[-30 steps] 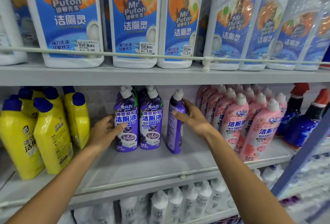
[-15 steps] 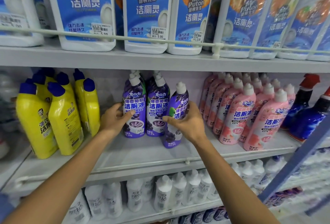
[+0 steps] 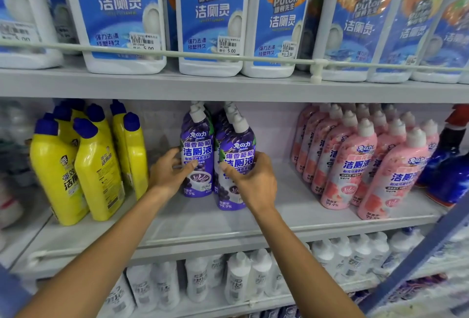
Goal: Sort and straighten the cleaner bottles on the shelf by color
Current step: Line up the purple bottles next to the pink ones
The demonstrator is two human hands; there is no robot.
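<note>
1. Between the thumb and curled fingers of the right hand point(image 3: 253, 183) sits the front purple bottle point(image 3: 238, 147), clamped at its label, on the middle shelf point(image 3: 228, 224).
2. Just left of those fingers, the left hand point(image 3: 168, 174) grips a second purple bottle point(image 3: 197, 140), thumb across its label.
3. Yellow bottles point(image 3: 96, 165) stand left of the left fingers; pink bottles point(image 3: 355, 165) stand well right of the right fingers.

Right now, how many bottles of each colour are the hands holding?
Purple: 2, the left bottle in the left hand and the front bottle in the right hand
Yellow bottles: 0
Pink bottles: 0
Total: 2
</note>
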